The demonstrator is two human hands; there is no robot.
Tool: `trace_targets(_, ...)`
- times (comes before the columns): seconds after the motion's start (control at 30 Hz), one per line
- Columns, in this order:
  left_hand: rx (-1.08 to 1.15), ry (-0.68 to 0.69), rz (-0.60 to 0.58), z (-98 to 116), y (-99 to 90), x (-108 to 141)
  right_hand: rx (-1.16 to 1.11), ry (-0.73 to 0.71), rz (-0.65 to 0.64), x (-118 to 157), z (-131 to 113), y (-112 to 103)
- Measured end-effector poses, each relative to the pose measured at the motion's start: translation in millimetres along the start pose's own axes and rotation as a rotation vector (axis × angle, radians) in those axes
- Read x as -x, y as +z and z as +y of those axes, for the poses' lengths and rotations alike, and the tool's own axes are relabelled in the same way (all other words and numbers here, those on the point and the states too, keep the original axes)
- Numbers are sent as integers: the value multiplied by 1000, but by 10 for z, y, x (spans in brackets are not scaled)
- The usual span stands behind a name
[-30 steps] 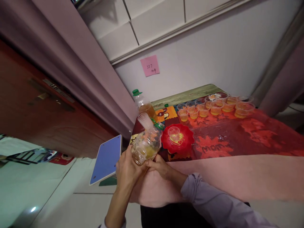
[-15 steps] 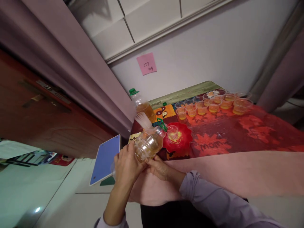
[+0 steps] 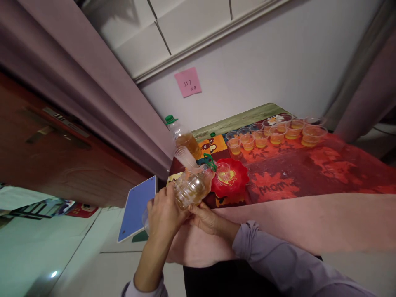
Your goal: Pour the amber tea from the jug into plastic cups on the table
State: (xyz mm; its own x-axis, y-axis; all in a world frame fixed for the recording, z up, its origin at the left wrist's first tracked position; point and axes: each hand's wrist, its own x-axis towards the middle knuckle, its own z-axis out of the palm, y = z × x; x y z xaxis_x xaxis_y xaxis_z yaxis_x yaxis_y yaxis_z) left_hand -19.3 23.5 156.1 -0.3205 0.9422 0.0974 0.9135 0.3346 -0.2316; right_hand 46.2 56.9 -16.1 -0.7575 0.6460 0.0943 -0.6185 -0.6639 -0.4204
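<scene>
In the head view, a counter (image 3: 262, 115) stands against a pale wall (image 3: 266, 66), its wooden far edge showing beyond a printed red cover (image 3: 286, 165). A pink cloth (image 3: 303, 222) runs along the near side. A pink note (image 3: 187, 82) is stuck to the wall; a curtain (image 3: 102, 90) and a brown door (image 3: 62, 161) stand to the left, above a tiled floor (image 3: 74, 264).

The bottle (image 3: 192, 187) is held over the near left corner of the counter, tilted, a little yellowish drink inside. Its long axis slants from the base at lower left to the neck at upper right, and the neck, by a green handle (image 3: 209, 162), points towards a red dish (image 3: 236, 187) with a clear cup (image 3: 223, 171) in it. Whether neck and cup touch, I cannot tell. The left hand (image 3: 163, 214) has its fingers wrapped round the lower body; the right hand (image 3: 206, 218) grips near the base, thumb against the plastic. A clear rounded piece beside the left hand is too hidden to name.

Just behind the bottle are a stack of cups (image 3: 185, 156) and a capped bottle (image 3: 188, 143), leaving little room there. A blue board (image 3: 137, 208) sits close to the left hand, off the counter's edge. Rows of drink cups (image 3: 261, 141) line the far side; between them and the near edge, the widest stretch of cover spreads rightward from the dish.
</scene>
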Motion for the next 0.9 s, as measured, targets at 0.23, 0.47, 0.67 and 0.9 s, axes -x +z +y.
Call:
trace_targets(0.23,-13,-1,-12,10,-16,-5,-13,12,-8,9,-18,11)
trace_targets(0.47,-27,22,0,10,-6,-28,-36,9,-3,6,-9,2)
trace_targets(0.67,-45,20,-11,30,-29,-38,-27,-1,-7,-8,7,-12)
trace_targets(0.9,-40,15,-20,49,-50,-46,-25,-16,-28,2,-25,21)
